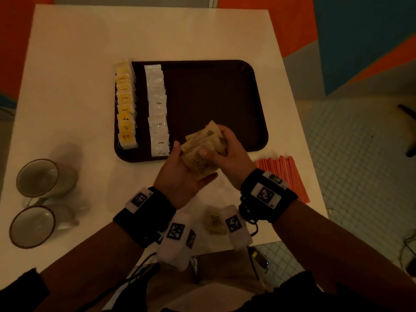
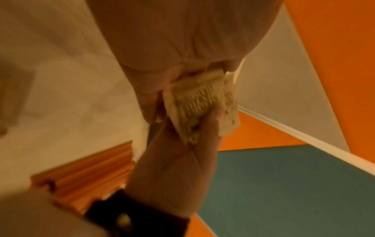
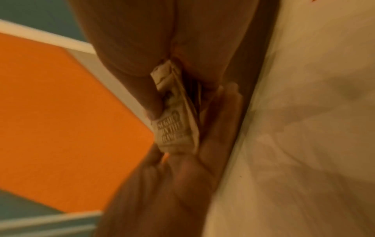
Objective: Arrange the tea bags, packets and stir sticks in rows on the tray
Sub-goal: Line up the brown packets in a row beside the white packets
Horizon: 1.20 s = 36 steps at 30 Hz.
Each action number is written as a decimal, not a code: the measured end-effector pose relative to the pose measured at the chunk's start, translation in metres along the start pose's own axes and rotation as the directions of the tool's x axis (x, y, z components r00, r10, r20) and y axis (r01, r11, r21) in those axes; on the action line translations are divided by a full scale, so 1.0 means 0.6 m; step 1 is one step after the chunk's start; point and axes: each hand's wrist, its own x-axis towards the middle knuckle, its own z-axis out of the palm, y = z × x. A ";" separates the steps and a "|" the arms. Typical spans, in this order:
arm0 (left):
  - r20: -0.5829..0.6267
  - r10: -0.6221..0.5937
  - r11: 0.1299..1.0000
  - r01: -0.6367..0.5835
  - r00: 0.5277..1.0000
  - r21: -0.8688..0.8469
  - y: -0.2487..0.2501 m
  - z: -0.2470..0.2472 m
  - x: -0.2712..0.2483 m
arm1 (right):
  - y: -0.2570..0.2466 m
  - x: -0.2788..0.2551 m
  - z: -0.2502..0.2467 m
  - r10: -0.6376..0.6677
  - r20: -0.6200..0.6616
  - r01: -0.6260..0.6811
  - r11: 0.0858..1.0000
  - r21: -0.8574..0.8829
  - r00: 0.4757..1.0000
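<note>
Both hands meet just below the middle of the head view, over the near edge of the dark brown rectangular plastic tray (image 1: 225, 97): the left hand (image 1: 180, 176) lies palm up with its fingers cupped beneath a fanned stack of tan paper sugar packets (image 1: 200, 149), and the right hand (image 1: 227, 152) closes over the same stack from the right, thumb pressing on the top packet. On the left side of the tray a row of yellow-labelled tea bags (image 1: 125, 104) overlaps the tray's left rim, and just to its right runs a row of white square coffee packets (image 1: 157, 109); the rest of the tray floor is bare. To the lower right of the tray a bundle of orange stir sticks (image 1: 286, 170) lies on the white square table (image 1: 157, 32), partly hidden by the right wrist. One more tan packet (image 1: 216, 221), possibly the same kind, lies near the table's bottom edge between the wrists. Two round ceramic cups (image 1: 38, 176) stand at the lower left
</note>
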 end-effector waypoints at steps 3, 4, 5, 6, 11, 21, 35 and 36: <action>-0.004 0.009 0.990 -0.010 1.000 -0.137 0.011 0.001 0.000 | 0.006 -0.002 0.034 -0.093 0.001 0.091 0.976 -0.195 0.996; 0.003 0.011 0.988 -0.011 1.000 -0.155 0.016 0.001 -0.001 | 0.011 -0.003 0.043 -0.134 0.004 0.130 0.954 -0.269 0.991; 0.009 0.015 0.987 -0.014 1.000 -0.161 0.021 -0.001 -0.002 | 0.018 -0.005 0.051 -0.170 0.013 0.165 0.928 -0.335 0.985; 0.010 0.020 0.988 -0.018 1.000 -0.154 0.024 -0.004 -0.002 | 0.024 -0.007 0.058 -0.203 0.021 0.196 0.903 -0.383 0.979; -0.022 0.003 0.994 -0.005 1.000 -0.105 0.022 -0.013 -0.009 | 0.029 -0.016 0.084 -0.293 0.021 0.270 0.844 -0.464 0.956; 0.052 -0.235 0.958 0.222 0.971 0.179 0.085 -0.044 -0.028 | -0.051 -0.003 0.063 0.113 0.453 0.144 0.857 -0.494 0.884; -0.016 -0.208 0.975 0.209 0.978 0.071 0.069 -0.021 -0.028 | -0.008 -0.003 0.092 -0.152 0.265 0.305 0.488 -0.818 0.952; -0.014 -0.181 0.979 0.182 0.983 0.093 0.069 -0.023 -0.028 | -0.011 0.000 0.091 -0.146 0.265 0.302 0.459 -0.835 0.953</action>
